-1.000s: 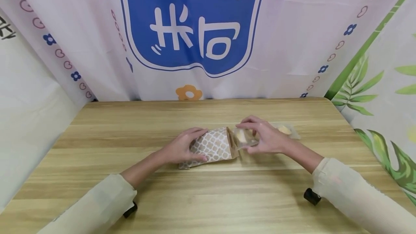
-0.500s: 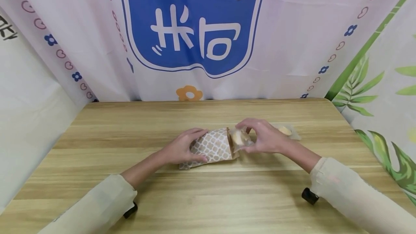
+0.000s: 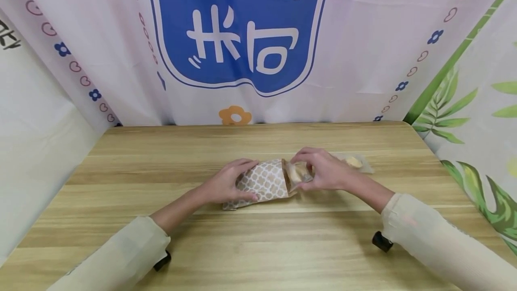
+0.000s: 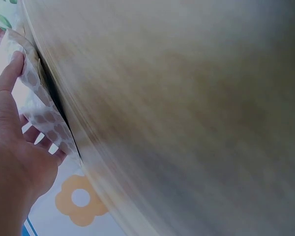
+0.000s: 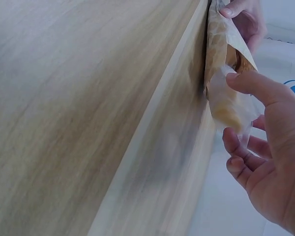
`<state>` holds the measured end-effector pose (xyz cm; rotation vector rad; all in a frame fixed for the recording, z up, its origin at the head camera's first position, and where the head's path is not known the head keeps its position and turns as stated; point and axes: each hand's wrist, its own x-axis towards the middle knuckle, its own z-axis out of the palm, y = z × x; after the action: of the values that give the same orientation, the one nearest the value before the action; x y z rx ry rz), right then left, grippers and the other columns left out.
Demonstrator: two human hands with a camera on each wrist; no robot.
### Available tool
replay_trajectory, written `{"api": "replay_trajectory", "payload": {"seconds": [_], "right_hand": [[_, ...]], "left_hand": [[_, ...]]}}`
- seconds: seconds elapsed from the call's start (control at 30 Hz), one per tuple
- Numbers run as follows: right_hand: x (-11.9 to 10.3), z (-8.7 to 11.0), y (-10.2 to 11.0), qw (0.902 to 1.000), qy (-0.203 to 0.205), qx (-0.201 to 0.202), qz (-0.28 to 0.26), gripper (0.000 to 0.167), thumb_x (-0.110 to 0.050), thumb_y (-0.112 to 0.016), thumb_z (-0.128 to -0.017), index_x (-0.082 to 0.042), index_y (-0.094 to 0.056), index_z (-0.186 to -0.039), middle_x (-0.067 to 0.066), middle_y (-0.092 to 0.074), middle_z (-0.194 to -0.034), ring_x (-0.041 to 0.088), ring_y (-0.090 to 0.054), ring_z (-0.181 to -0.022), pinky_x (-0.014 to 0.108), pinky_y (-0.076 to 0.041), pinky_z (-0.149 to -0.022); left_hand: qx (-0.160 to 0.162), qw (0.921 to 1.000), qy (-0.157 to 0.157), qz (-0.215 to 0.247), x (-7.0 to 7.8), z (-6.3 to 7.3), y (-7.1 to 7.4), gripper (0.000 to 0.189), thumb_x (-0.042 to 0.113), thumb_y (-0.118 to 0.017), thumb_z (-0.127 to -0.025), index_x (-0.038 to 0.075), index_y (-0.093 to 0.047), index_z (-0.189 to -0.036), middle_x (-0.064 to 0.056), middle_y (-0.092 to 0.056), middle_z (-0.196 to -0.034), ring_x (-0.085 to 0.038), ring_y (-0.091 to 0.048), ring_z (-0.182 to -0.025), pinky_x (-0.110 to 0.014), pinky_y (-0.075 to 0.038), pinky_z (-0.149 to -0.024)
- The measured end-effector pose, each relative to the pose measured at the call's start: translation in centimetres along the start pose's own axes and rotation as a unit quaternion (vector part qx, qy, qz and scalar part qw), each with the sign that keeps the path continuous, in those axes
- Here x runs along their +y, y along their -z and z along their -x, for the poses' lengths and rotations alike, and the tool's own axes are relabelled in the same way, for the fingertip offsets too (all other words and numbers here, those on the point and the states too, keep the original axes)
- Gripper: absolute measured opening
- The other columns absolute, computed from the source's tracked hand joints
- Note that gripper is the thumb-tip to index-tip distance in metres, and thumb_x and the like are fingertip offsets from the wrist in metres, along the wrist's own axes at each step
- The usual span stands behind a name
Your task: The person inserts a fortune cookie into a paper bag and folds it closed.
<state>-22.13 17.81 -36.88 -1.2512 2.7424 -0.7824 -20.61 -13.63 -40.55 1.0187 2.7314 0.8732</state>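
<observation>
A brown paper bag [image 3: 266, 178] with a white lattice print lies on its side mid-table, its mouth facing right. My left hand [image 3: 222, 184] grips its closed end, fingers over the far edge and thumb along the near one; the left wrist view shows the thumb on the bag [image 4: 48, 118]. At the mouth, my right hand [image 3: 329, 170] pinches a clear packet [image 3: 298, 173] holding a pale yellow piece that looks like a baked snack. In the right wrist view this packet [image 5: 228, 110] meets the bag's open rim; whether its front edge is inside is unclear.
Another clear packet [image 3: 353, 161] with a pale yellow piece lies on the wooden table [image 3: 258, 246], behind and right of my right hand and partly covered by it. A printed curtain [image 3: 351, 57] hangs along the table's back edge.
My right hand has shifted slightly left, bringing the packet closer against the bag's mouth. The left hand and bag have stayed put, as has the other packet.
</observation>
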Motion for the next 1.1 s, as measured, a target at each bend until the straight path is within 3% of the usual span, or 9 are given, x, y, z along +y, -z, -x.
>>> {"api": "replay_trajectory", "payload": {"seconds": [0.17,0.37,0.73,1.0,1.1], "right_hand": [[-0.26,-0.24,-0.17,0.9999,-0.001,-0.013,-0.006,0.057,-0.014,-0.091,-0.076,0.005,-0.068,-0.126,0.021,-0.064,-0.126,0.005,-0.056,-0.066,0.021,-0.051,-0.057],[-0.24,-0.39,-0.24,0.9995,-0.011,-0.03,0.003,0.064,-0.011,-0.091,-0.075,0.005,-0.065,-0.131,0.024,-0.058,-0.134,0.005,-0.058,-0.076,0.022,-0.054,-0.065],[-0.09,0.04,-0.17,0.9979,-0.016,-0.049,-0.039,0.068,-0.005,-0.078,-0.074,0.006,-0.061,-0.139,0.024,-0.053,-0.135,0.01,-0.055,-0.082,0.023,-0.052,-0.068],[-0.1,-0.09,-0.28,0.9962,-0.048,-0.023,-0.069,0.063,-0.004,-0.09,-0.075,0.006,-0.063,-0.131,0.018,-0.063,-0.121,0.012,-0.065,-0.079,0.025,-0.058,-0.065],[-0.19,-0.17,-0.43,0.9953,-0.058,-0.018,-0.075,0.063,-0.004,-0.093,-0.073,0.005,-0.065,-0.128,0.018,-0.062,-0.123,0.011,-0.066,-0.078,0.023,-0.06,-0.067]], "left_hand": [[0.001,1.0,-0.004,0.0,-0.06,-0.01,-0.05,0.098,0.048,-0.087,-0.081,0.001,-0.045,-0.155,-0.02,-0.047,-0.156,-0.04,-0.045,-0.143,-0.057,-0.039,-0.117],[0.002,1.0,-0.004,-0.003,-0.06,-0.01,-0.05,0.098,0.049,-0.087,-0.081,0.0,-0.045,-0.155,-0.021,-0.047,-0.156,-0.04,-0.045,-0.143,-0.056,-0.039,-0.117],[0.0,1.0,-0.002,-0.003,-0.04,-0.05,-0.08,0.097,0.049,-0.087,-0.081,0.001,-0.045,-0.155,-0.019,-0.048,-0.156,-0.039,-0.045,-0.143,-0.057,-0.04,-0.117],[0.0,1.0,-0.003,-0.003,-0.14,-0.11,-0.11,0.097,0.048,-0.087,-0.081,0.001,-0.045,-0.155,-0.02,-0.048,-0.155,-0.04,-0.046,-0.142,-0.057,-0.04,-0.116],[0.0,1.0,-0.003,-0.004,-0.13,-0.12,-0.09,0.097,0.048,-0.087,-0.081,0.001,-0.045,-0.155,-0.02,-0.048,-0.155,-0.04,-0.046,-0.142,-0.057,-0.04,-0.116]]}}
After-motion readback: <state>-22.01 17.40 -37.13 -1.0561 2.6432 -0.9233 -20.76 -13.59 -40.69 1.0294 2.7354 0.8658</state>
